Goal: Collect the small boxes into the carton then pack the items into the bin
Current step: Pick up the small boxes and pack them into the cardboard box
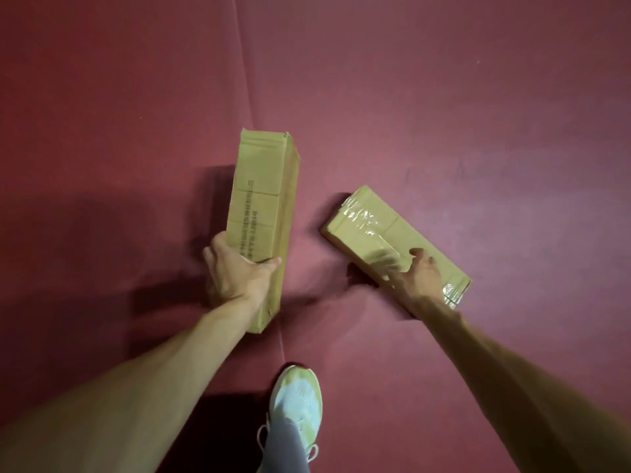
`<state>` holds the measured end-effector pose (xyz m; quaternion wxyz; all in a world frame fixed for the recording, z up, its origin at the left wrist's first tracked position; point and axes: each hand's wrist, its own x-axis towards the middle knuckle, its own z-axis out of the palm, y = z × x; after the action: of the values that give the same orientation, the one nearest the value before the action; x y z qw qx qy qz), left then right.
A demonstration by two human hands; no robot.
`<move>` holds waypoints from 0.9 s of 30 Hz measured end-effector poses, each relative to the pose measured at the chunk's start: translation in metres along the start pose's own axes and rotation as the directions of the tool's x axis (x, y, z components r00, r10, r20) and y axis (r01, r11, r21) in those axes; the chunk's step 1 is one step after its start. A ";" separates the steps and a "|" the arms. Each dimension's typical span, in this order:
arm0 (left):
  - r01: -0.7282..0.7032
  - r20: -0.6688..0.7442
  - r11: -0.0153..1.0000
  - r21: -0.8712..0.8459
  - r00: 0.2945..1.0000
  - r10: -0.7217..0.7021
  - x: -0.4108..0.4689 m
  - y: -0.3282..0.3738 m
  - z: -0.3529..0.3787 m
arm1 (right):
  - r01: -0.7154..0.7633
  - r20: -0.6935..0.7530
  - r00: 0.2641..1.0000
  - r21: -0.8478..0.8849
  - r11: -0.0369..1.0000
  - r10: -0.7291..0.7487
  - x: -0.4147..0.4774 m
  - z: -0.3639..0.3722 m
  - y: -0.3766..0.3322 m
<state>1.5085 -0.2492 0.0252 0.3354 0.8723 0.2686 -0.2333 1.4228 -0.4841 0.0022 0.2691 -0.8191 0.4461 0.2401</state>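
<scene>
Left hand (235, 273) grip clasps the printed box (261, 213); right hand (421, 273) grip, blurred, rests on the taped box (372, 220), closure unclear.

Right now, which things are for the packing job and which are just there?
For the job: long brown cardboard box with printed text, gripped by the left hand; long brown taped cardboard box, under the right hand.

Just there: dark red floor mat; pale green shoe.
</scene>
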 end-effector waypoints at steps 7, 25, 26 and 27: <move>-0.086 -0.024 0.987 0.137 0.996 0.090 0.017 -0.008 0.058 | 0.041 0.012 0.999 -0.169 0.985 -0.039 0.082 -0.006 0.036; 0.047 0.127 0.999 0.011 0.991 -0.048 -0.019 -0.025 0.013 | -0.187 0.276 0.960 0.529 0.828 0.041 -0.024 0.046 0.024; 0.045 0.118 0.999 0.004 0.992 -0.045 -0.025 -0.018 0.001 | -0.170 0.254 0.967 0.558 0.812 0.028 -0.033 0.039 0.015; 0.040 0.109 0.999 -0.003 0.993 -0.040 -0.032 -0.010 -0.013 | -0.150 0.242 0.970 0.585 0.797 0.005 -0.042 0.028 0.006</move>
<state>1.4818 -0.2435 0.0484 0.3471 0.8519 0.2681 -0.2863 1.3929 -0.4431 0.0072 0.5536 -0.6396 0.4983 0.1900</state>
